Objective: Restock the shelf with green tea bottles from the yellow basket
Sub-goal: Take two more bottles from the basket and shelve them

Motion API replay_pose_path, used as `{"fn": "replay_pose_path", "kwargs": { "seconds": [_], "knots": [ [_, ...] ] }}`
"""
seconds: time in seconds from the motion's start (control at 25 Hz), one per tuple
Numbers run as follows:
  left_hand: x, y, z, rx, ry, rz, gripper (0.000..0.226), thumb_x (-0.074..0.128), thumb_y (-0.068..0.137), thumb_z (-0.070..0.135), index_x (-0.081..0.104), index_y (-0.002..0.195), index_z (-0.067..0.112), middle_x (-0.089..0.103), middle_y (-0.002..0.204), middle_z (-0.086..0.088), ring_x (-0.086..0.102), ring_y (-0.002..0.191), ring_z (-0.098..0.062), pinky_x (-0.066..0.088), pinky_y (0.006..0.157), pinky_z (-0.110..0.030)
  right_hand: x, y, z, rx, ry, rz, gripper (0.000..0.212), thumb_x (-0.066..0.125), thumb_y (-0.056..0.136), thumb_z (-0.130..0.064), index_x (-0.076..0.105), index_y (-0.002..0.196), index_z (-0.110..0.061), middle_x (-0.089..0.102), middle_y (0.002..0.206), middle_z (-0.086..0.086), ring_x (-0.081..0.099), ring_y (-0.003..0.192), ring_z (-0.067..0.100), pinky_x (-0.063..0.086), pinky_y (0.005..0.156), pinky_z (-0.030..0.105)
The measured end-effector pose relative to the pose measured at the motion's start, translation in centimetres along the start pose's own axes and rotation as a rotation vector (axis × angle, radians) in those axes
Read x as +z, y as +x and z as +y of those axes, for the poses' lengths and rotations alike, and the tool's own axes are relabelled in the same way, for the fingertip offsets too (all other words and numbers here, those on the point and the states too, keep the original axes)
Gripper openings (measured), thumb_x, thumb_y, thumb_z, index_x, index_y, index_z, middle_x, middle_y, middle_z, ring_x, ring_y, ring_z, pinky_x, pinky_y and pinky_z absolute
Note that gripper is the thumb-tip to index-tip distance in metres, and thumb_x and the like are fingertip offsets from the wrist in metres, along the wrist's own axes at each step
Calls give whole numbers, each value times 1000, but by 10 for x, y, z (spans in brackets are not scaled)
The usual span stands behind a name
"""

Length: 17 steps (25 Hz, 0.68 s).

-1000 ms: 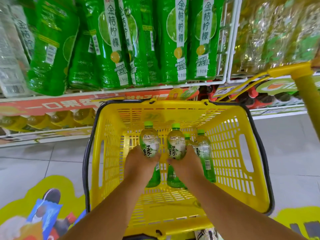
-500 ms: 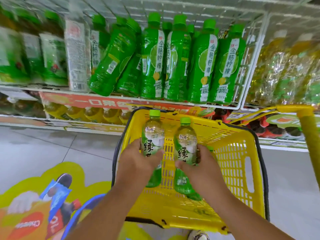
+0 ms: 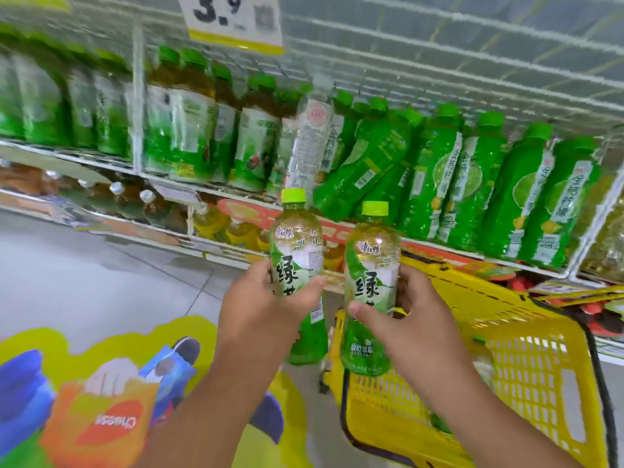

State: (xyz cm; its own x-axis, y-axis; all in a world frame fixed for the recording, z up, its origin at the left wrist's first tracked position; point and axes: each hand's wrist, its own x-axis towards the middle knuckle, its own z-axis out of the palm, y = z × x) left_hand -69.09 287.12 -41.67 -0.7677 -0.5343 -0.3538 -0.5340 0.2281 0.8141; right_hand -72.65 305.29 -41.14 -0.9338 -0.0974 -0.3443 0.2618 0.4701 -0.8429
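From my head camera I see that the job is only part done. I hold two green tea bottles up in front of me, and none of them is on the shelf yet. My left hand is wrapped round the middle of the left green tea bottle. My right hand is wrapped round the middle of the right green tea bottle, with my thumb across its front. Both bottles stand upright, caps on top, side by side and just apart.

The yellow basket is below my right arm, at the lower right. I see something green low inside it, but it is too blurry to say if it is another bottle. The right bottle hangs over the basket's left rim.

The shelf in front is full of dark green lemon drink bottles, and some of them lean. Further left stand paler green bottles; they are blurred. I think I still have to find a gap and set my two bottles in.

Both my arms reach forward, bent a little, hands close together.
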Motion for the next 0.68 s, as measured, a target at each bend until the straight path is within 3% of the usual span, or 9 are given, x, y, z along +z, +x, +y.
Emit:
{"fn": "replay_pose_path", "kwargs": {
  "seconds": [0.12,0.2,0.36,0.48,0.68],
  "knots": [
    [-65,22,-14,22,3,88,23,78,72,52,70,85,36,70,73,26,63,69,7,48,64,-18,56,1,-33,-37,0,-25,61,90,71,-28,57,121,-38,70,93,-34,61,85,-21,45,67,4],
    [-105,36,-26,60,41,169,24,77,68,55,67,80,36,68,68,22,61,68,6,42,60,-8,92,2,-54,-54,-9,-37,60,91,70,-26,59,120,-36,71,92,-31,63,84,-19,46,70,4],
    [-191,67,-49,52,10,192,23,80,69,50,69,82,35,70,72,20,62,73,5,41,62,-7,167,5,-97,-82,-32,-18,58,91,70,-24,61,118,-34,73,99,-27,68,89,-9,55,88,28],
    [-252,88,-57,58,-24,190,26,83,71,46,70,91,34,71,80,17,67,80,-5,51,73,-30,217,3,-130,-98,-27,-20,59,91,70,-25,61,120,-32,75,104,-17,69,94,-2,57,92,38],
    [-335,121,-72,39,-44,222,28,85,73,40,58,81,40,59,76,45,66,75,2,49,67,-27,292,-2,-181,-129,15,-32,54,91,72,-24,61,117,-32,72,101,-18,67,90,-6,56,90,32]
  ]
}}
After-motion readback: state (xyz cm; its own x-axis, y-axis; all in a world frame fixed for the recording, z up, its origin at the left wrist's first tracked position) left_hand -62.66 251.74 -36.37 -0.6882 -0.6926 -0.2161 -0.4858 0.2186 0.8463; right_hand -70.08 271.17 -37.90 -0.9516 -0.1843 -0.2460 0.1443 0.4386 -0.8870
